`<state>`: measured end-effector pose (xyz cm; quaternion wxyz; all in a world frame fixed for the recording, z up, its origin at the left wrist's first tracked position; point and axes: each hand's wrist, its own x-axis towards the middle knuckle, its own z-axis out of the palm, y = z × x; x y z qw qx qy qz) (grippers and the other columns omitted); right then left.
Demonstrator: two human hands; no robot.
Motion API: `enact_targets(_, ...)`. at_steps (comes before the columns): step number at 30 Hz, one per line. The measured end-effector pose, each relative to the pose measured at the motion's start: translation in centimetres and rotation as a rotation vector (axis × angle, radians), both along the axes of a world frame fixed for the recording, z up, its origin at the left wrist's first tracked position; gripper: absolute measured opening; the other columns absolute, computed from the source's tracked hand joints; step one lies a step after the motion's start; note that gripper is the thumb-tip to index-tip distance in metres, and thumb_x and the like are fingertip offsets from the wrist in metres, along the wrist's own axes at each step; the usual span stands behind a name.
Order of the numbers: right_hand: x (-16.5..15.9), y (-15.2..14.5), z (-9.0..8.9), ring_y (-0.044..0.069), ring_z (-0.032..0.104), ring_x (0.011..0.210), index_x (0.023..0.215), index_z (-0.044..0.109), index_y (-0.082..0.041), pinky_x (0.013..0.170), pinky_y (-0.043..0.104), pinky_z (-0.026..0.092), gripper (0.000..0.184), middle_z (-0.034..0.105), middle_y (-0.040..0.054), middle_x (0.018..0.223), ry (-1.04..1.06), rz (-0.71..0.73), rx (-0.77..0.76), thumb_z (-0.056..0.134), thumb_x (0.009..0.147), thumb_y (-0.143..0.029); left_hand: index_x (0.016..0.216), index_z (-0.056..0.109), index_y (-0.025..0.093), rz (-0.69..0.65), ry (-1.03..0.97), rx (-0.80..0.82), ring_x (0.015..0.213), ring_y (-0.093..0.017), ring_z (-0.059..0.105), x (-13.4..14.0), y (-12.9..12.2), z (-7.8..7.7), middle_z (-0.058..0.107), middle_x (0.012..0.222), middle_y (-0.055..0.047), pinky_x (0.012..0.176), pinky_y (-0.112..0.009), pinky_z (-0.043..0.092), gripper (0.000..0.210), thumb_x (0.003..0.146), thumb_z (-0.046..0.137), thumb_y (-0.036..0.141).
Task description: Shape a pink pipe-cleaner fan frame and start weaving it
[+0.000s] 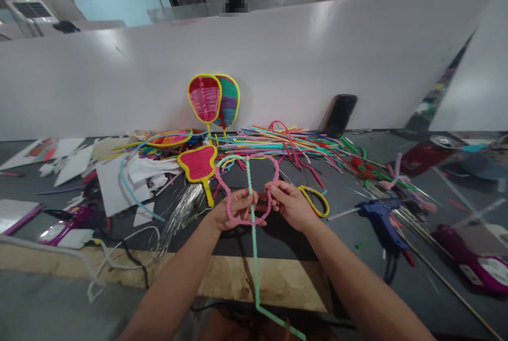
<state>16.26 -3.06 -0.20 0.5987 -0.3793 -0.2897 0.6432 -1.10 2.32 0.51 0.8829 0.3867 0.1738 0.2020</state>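
Note:
A curvy fan-like frame of twisted pink pipe cleaner [277, 167] is held up over the table's front edge. Down its middle runs a mint-green pipe cleaner [255, 261], which extends below the frame and bends near the bottom of the view. My left hand [237, 208] is behind the frame, its thumb and fingers closed on the green pipe cleaner. On the frame's right edge, the fingertips of my right hand [292, 204] pinch the pink pipe cleaner. A small red fan with a yellow rim [197, 164] lies just beyond my left hand.
Two yellow-rimmed fans [205, 99] lean on the white partition [119, 82]. Loose pipe cleaners [278, 143] pile before it, near a propped phone [340, 113]. A yellow loop [317, 202], blue glue gun [383, 224] and red can [426, 156] are at right; paper scraps [115, 182] at left.

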Motion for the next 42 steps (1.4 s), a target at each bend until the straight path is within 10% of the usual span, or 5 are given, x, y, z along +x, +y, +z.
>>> enact_targets(12,-1.1,-0.9,0.4,0.004,0.048,0.049,0.08,0.059,-0.017,0.045,0.016,0.036,0.026,0.057,-0.0043,0.065,-0.081,0.257,-0.023,0.073,0.068,-0.035,0.081,0.059,0.013,0.188,0.007,0.063,0.067,-0.012,0.061,-0.6,0.7,0.6,0.06,0.081,-0.003,0.058,-0.032,0.059,0.012,0.08,0.06,0.025)
enact_targets(24,-0.5,0.0,0.1,0.004,0.054,0.054,0.076,0.057,-0.019,0.052,0.014,0.045,0.02,0.058,-0.005,0.064,0.036,-0.065,0.061,0.072,0.07,-0.031,0.1,0.062,0.014,0.075,0.118,0.047,0.081,-0.018,0.064,-0.2,0.4,0.7,0.066,0.09,-0.007,0.077,-0.037,0.054,0.038,0.064,0.071,0.007)
enact_targets(30,-0.8,-0.1,0.2,0.006,0.056,0.058,0.08,0.059,-0.02,0.056,0.017,0.047,0.022,0.058,-0.0045,0.068,0.014,-0.065,0.053,0.073,0.068,-0.033,0.083,0.06,0.014,0.232,0.21,0.096,0.065,-0.011,0.062,0.8,-0.1,0.5,0.062,0.074,-0.001,0.066,-0.03,0.055,0.021,0.067,0.073,0.018)
enact_targets(42,-0.4,-1.5,1.4,0.008,0.053,0.06,0.09,0.06,-0.016,0.054,0.021,0.043,0.025,0.062,0.0014,0.079,-0.52,0.367,0.123,0.056,0.08,-0.04,0.085,0.054,0.016,0.579,0.092,0.077,0.056,-0.008,0.059,-1.1,3.0,0.4,0.062,0.067,0.002,0.058,-0.022,0.054,0.02,0.069,0.067,0.014)
